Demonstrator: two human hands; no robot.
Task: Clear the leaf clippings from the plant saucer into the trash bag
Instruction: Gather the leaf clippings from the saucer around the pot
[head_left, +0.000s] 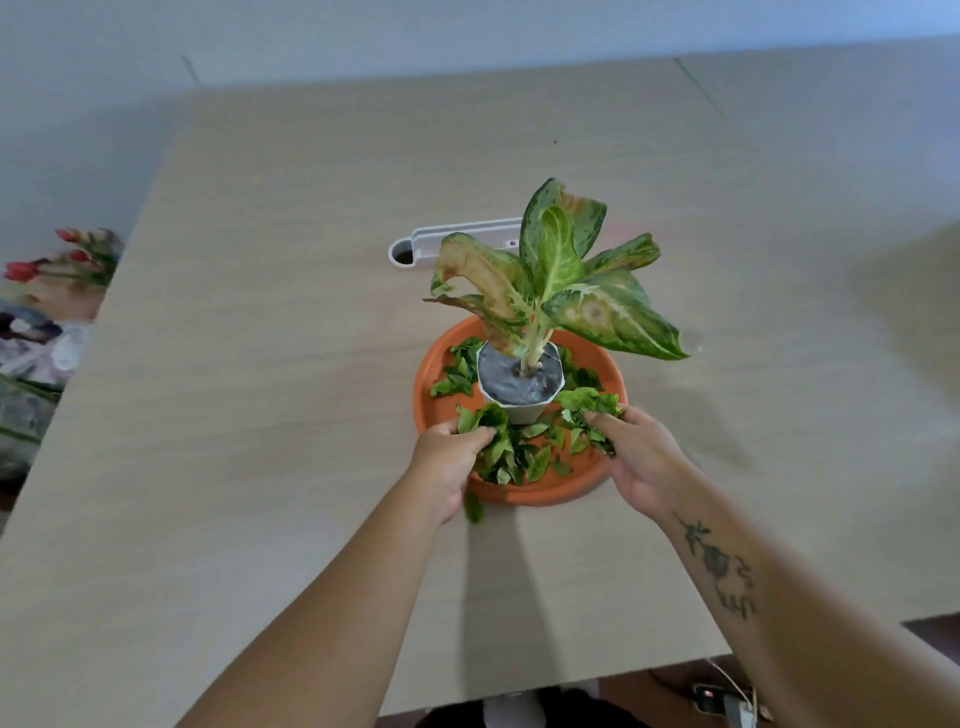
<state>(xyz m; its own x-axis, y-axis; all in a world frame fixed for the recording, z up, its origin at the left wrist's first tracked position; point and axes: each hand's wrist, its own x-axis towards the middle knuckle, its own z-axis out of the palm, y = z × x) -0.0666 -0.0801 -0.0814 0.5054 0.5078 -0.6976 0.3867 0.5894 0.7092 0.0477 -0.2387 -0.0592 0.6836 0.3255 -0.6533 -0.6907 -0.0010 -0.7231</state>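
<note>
Right now both hands are down in the orange saucer (441, 410), which sits toward the near edge of the tabletop (260, 364) with the white pot (522, 387) and its plant (550, 275) standing in the middle. The left hand (449, 462) is curled around a bunch of leaf clippings (511, 457) at the saucer's near-left rim, fingers closed over the greens. The right hand (641, 460) pinches another clump at the near-right side, fingers partly closed. More clippings lie along the left side and behind the pot. One loose leaf (474, 508) seems to hang just outside the near rim, under the left hand. No trash bag shows anywhere I can see.

To do this well, I would sweep both handfuls together toward the near rim, squeeze firmly so nothing drops, lift clear without knocking the pot, then go back for the far pieces.
</note>
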